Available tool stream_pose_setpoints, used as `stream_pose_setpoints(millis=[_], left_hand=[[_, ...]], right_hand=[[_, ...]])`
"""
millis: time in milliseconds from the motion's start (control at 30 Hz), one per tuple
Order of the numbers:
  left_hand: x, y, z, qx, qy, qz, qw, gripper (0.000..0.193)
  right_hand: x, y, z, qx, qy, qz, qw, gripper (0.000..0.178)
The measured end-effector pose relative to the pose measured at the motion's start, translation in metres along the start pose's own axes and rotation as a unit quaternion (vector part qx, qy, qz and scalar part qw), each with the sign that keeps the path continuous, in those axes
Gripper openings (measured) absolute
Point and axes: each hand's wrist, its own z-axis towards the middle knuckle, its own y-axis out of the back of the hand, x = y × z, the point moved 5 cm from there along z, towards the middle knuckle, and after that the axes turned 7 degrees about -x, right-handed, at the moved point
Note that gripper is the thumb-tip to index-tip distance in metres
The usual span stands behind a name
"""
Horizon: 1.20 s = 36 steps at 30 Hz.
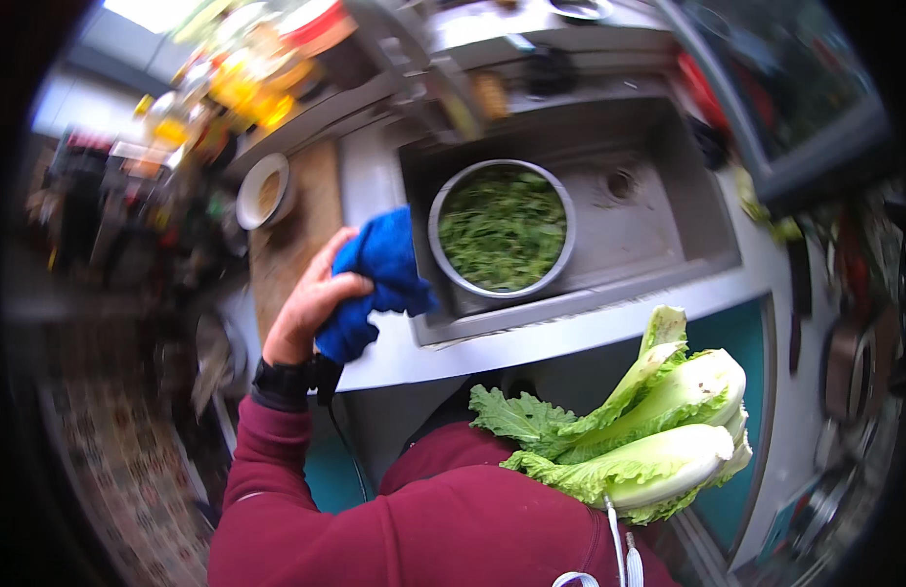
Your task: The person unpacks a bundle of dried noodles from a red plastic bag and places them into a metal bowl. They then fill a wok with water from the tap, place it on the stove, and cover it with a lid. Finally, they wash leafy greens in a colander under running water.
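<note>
My left hand [311,303] grips a crumpled blue cloth [379,269] above the counter, close to the sink's left front corner. A dark band circles that wrist. Pale green napa cabbage [658,440], with thick white stalks and frilly leaves, is in front of my body at the lower right. My right hand does not show. Inside the grey sink [648,225], a round metal bowl [571,235] holds chopped leafy greens [502,230]; it stands toward the left side, apart from the cloth.
A wooden cutting board [316,196] lies left of the sink, bearing a white bowl [265,193] with brownish contents. Blurred bottles [247,88] crowd the back left. An open window pane [785,98] juts in at the upper right. The sink drain [622,183] is visible.
</note>
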Motion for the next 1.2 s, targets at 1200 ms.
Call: stream_pose_setpoints(millis=[1200], left_hand=[[0.098,-0.080,-0.098,-0.189,-0.055,0.023,0.980,0.087]], right_hand=[[-0.022,-0.154,0.086,0.184,-0.161,-0.118,0.963,0.058]])
